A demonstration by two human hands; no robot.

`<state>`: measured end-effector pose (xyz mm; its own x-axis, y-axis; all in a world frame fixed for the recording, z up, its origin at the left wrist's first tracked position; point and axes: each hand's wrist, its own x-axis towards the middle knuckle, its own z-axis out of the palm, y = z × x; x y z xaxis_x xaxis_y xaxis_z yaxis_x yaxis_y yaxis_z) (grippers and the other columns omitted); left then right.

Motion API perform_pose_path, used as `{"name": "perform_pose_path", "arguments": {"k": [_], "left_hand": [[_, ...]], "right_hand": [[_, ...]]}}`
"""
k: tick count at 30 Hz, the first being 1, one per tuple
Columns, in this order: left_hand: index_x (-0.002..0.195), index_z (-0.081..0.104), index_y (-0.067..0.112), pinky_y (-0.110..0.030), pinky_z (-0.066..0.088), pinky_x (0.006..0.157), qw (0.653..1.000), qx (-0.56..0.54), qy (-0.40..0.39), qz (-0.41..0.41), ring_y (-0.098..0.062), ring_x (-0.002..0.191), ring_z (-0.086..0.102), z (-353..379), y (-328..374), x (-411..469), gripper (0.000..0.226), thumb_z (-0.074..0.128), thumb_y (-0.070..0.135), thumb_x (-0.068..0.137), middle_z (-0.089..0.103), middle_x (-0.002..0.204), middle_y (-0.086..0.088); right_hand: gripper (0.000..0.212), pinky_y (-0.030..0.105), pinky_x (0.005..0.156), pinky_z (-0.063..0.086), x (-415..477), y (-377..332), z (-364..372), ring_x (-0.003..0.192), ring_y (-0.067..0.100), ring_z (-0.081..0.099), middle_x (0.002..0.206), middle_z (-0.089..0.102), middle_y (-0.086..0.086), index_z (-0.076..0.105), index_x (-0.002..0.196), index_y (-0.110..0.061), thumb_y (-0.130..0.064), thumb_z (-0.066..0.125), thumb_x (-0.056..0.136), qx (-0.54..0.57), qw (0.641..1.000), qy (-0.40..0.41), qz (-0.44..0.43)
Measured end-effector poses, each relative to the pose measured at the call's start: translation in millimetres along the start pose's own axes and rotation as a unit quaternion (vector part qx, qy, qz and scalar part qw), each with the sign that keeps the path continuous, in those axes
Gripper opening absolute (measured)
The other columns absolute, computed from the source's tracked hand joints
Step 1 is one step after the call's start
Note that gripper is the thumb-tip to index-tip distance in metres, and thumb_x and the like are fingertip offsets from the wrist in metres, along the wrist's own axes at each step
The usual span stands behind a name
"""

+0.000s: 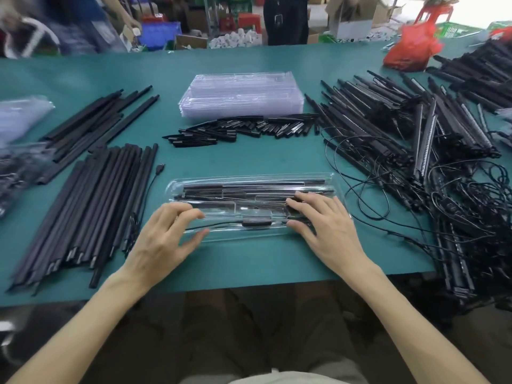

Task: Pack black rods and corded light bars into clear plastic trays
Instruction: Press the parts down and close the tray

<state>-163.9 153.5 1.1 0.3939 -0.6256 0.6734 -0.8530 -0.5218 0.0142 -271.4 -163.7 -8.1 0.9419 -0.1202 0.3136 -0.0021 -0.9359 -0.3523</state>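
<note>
Resting palm-down on clear tray (235, 236): left hand (166, 236), right hand (327, 221); fingers (313, 202) spread, lightly bent, gripping nothing.

Bright, even light; wide-angle bending at edges, perhaps motion blur smearing the far-left corner.
</note>
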Motion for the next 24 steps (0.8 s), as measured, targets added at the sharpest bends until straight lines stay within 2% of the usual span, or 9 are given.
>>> {"name": "perform_pose_path", "arguments": {"k": [7,9,11,13,15,18,21,24], "left_hand": [[0.129,0.051,0.005,-0.042,0.040,0.103,0.994,0.057,-0.009,-0.088,-0.031,0.113,0.046,-9,-20,-14,0.060,0.073,0.041,0.086,0.043,0.119,-0.014],[0.134,0.050,0.005,-0.042,0.035,0.105,0.987,0.060,-0.046,-0.140,-0.033,0.117,0.044,-14,-29,-15,0.073,0.084,0.040,0.079,0.041,0.123,-0.016],[0.135,0.051,0.006,-0.042,0.037,0.104,0.977,0.030,-0.103,-0.184,-0.031,0.115,0.046,-18,-38,-16,0.079,0.087,0.038,0.072,0.042,0.123,-0.013],[0.131,0.055,0.009,-0.036,0.045,0.096,0.965,-0.033,-0.144,-0.216,-0.023,0.101,0.052,-21,-46,-15,0.067,0.083,0.035,0.076,0.047,0.117,-0.005],[0.119,0.062,0.013,-0.033,0.048,0.084,0.953,-0.095,-0.158,-0.240,-0.017,0.087,0.056,-23,-52,-13,0.042,0.078,0.028,0.083,0.057,0.101,0.004],[0.098,0.070,0.018,-0.036,0.045,0.083,0.958,-0.087,-0.172,-0.213,-0.014,0.083,0.063,-22,-59,-8,0.013,0.077,0.019,0.087,0.068,0.089,0.010],[0.092,0.071,0.019,-0.035,0.039,0.082,0.967,-0.054,-0.181,-0.172,-0.015,0.085,0.062,-20,-66,-3,0.005,0.074,0.016,0.090,0.066,0.088,0.011],[0.089,0.070,0.015,-0.036,0.037,0.079,0.969,-0.031,-0.180,-0.165,-0.020,0.085,0.060,-14,-68,2,0.005,0.071,0.011,0.091,0.063,0.087,0.006]], "right_hand": [[0.044,0.049,0.119,0.026,2,0,-2,0.135,0.016,0.047,0.143,0.055,-0.011,0.060,0.138,-0.029,-0.045,0.054,0.097,0.000,1.000,0.016,0.004],[0.043,0.047,0.120,0.024,5,5,-6,0.136,0.015,0.046,0.144,0.054,-0.011,0.059,0.138,-0.030,-0.044,0.055,0.098,0.005,1.000,0.010,0.010],[0.043,0.047,0.121,0.023,8,11,-9,0.137,0.014,0.044,0.144,0.053,-0.013,0.059,0.139,-0.031,-0.043,0.056,0.098,0.007,1.000,0.001,0.012],[0.042,0.049,0.120,0.024,11,15,-13,0.137,0.014,0.045,0.144,0.054,-0.012,0.059,0.138,-0.030,-0.041,0.059,0.097,0.016,1.000,-0.006,0.010],[0.043,0.052,0.118,0.026,13,16,-15,0.136,0.016,0.046,0.143,0.055,-0.010,0.060,0.138,-0.029,-0.039,0.062,0.096,0.022,1.000,-0.012,0.006],[0.043,0.052,0.117,0.027,12,17,-15,0.137,0.016,0.046,0.144,0.054,-0.010,0.060,0.138,-0.029,-0.038,0.063,0.096,0.021,1.000,-0.013,0.002],[0.043,0.051,0.118,0.025,11,17,-14,0.137,0.015,0.045,0.144,0.054,-0.011,0.060,0.138,-0.030,-0.038,0.064,0.095,0.027,1.000,-0.004,0.003],[0.043,0.050,0.118,0.025,11,17,-14,0.136,0.015,0.046,0.144,0.054,-0.011,0.061,0.137,-0.030,-0.039,0.064,0.095,0.027,1.000,0.000,0.004]]}}
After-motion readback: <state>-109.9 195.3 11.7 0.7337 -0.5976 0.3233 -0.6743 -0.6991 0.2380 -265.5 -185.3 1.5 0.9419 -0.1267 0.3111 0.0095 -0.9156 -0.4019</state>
